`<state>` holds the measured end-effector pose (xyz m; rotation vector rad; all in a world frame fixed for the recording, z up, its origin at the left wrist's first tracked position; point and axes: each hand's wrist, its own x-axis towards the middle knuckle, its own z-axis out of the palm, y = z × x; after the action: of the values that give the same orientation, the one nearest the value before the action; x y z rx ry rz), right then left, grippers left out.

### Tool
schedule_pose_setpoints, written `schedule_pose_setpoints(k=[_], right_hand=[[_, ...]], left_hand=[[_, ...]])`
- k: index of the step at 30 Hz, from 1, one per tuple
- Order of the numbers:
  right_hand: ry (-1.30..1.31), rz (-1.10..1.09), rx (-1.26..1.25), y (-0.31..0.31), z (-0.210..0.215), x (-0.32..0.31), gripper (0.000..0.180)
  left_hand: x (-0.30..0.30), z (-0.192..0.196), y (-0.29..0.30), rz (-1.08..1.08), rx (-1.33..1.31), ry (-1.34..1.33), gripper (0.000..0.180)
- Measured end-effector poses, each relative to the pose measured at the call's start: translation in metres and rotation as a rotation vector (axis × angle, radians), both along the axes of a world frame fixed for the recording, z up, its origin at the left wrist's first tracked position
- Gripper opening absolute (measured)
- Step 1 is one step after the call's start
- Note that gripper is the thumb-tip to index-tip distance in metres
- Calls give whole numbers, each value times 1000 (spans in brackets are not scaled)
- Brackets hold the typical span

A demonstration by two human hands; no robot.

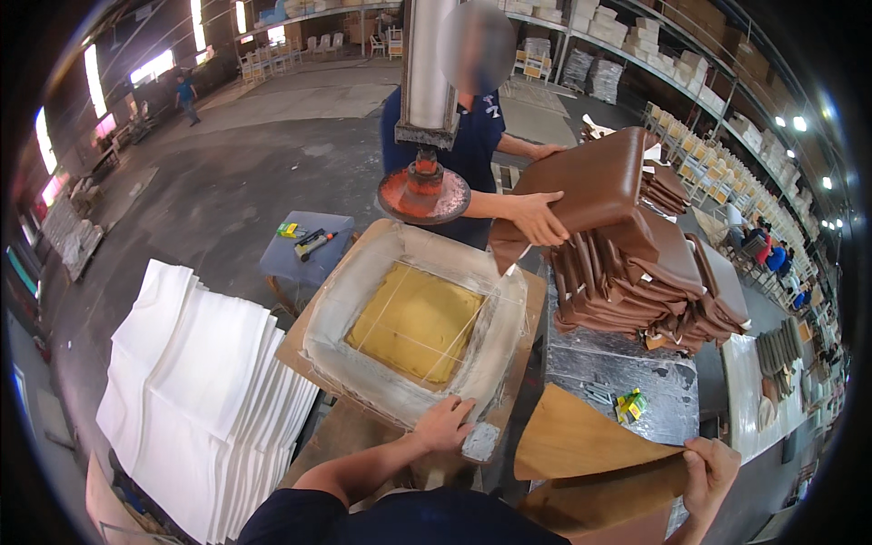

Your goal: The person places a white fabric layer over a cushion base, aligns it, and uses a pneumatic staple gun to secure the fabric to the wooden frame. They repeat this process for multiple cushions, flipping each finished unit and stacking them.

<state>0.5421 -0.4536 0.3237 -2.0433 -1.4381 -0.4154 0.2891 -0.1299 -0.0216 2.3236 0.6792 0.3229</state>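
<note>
My left hand (445, 424) rests with its fingers on the near rim of a padded square frame (331, 313). A yellow panel (413, 327) lies in the frame's middle, with thin cords across it. At the lower right my right hand (711, 468) pinches the corner of a thin brown plywood sheet (586, 436). The sheet looks curved, and another brown surface shows under it. Above the frame hangs a round press plate (423, 195) on a thick column. Across from me a co-worker's hands hold a brown leather-like seat cushion (581, 177).
Brown cushion covers (627, 282) are piled on a wrapped table (627, 350) at right, near a small yellow-green box (631, 405). White foam sheets (200, 391) stand stacked at left. A blue-grey stool (295, 259) carries a tool (315, 242) and another small box.
</note>
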Motion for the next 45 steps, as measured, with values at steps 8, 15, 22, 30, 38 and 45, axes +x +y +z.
schedule_pose_setpoints(k=[8, 15, 22, 30, 38, 45], right_hand=[[29, 262, -2, 35, -1, 49, 19], [136, 472, 59, 78, -3, 62, 12], [191, 646, -19, 123, -11, 53, 18], [395, 645, 28, 188, -38, 31, 9], [587, 631, -40, 244, -68, 19, 8], [253, 727, -346, 233, 15, 15, 29]], left_hand=[[-40, 9, -1, 58, 160, 103, 64], [-75, 10, -12, 191, 173, 192, 59], [-95, 13, -36, 384, 187, 314, 68], [-61, 41, -88, -19, -486, -44, 69], [-54, 45, -98, 328, -825, -451, 29], [-187, 146, -43, 796, 492, -406, 14]])
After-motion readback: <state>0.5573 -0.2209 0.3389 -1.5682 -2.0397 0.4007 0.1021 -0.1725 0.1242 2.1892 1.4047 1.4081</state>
